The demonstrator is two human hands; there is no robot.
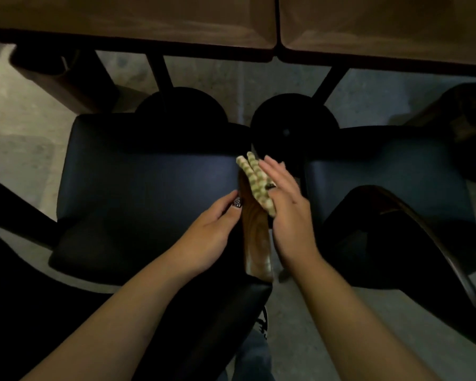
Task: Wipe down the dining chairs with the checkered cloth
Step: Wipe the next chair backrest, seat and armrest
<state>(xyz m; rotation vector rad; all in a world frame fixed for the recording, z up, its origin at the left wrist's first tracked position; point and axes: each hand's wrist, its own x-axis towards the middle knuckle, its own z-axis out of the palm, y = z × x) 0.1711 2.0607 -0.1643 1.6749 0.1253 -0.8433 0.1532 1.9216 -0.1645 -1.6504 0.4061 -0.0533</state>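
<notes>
cloth: the checkered cloth [256, 182] is pressed flat against the outer face of the wooden armrest [256, 237], under the palm of the right hand [289, 204]
long axis: the folded cloth is laid along the armrest, running away from the body toward the table [138, 20]
right hand: fingers are held straight and together, flat on the cloth, nothing gripped
left hand: the left hand [212, 229] is set on the armrest's opposite side, thumb touching its edge, fingers loosely extended, nothing clasped
nearer hand: the right, already on the cloth
chair seat: the dark chair seat [149, 182] is seen left of both hands
judgement: a stroke along the armrest is likely next
</notes>
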